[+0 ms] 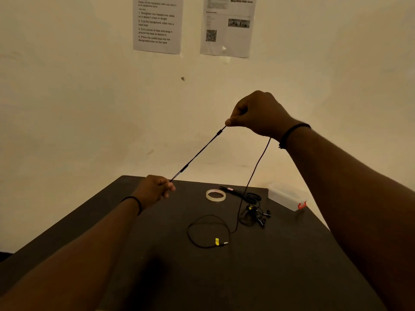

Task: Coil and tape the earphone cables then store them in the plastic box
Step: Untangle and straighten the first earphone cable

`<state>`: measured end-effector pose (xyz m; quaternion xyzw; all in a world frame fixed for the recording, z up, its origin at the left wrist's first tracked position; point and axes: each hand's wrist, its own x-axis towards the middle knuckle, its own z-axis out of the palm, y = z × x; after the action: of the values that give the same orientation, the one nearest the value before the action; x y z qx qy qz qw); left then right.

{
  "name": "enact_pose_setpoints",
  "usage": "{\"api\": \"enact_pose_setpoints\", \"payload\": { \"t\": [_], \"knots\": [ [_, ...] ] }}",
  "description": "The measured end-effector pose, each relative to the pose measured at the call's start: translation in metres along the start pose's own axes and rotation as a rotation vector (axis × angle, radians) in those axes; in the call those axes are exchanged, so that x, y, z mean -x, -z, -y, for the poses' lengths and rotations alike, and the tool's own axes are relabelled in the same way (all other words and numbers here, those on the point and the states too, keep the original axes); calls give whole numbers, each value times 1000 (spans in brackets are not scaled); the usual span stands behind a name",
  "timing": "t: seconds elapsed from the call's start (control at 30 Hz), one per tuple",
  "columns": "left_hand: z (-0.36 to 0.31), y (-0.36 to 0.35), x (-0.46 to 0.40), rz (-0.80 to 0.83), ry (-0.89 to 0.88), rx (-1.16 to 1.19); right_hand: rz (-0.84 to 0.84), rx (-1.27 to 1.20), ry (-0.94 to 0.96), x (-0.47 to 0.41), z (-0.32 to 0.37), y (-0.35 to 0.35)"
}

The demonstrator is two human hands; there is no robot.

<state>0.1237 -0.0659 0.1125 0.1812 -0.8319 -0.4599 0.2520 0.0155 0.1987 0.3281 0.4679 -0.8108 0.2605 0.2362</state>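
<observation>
A thin, limp, light earphone cable (197,153) is pinched taut between left grip (155,189) and right grip (258,115), and is judged best held near its stiffer joints, slack trailing below.

One view only, head-worn, wide-angle. Looks forward and down from above the person's forearms, which enter from the bottom corners. Dark tabletop (280,277) fills the lower half, running away toward a pale wall (67,97) close behind it. Upper frame takes in two printed sheets (157,23) on that wall. Straight lines bow near the edges. Both hands sit mid-frame, at arm's reach.
</observation>
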Motion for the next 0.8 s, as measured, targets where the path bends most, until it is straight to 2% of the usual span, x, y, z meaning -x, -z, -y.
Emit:
{"api": "enact_pose_setpoints", "payload": {
  "t": [0.27,0.5,0.63,0.7,0.77,0.8],
  "knots": [
    [17,-11,-8,37,139,-571,-42,-7,12,6,0,-8],
    [49,-10,1,28,277,-787,72,-34,30,9,-12,-18],
    [54,-12,1,150,361,-821,116,-99,62,14,-14,-26],
    [49,-13,1,267,364,-862,137,-102,82,14,-13,-32],
    [38,-14,-2,416,315,-925,169,-104,92,14,-12,-41],
    [28,-14,-4,431,251,-931,185,-107,94,14,-11,-45]
  ]
}}
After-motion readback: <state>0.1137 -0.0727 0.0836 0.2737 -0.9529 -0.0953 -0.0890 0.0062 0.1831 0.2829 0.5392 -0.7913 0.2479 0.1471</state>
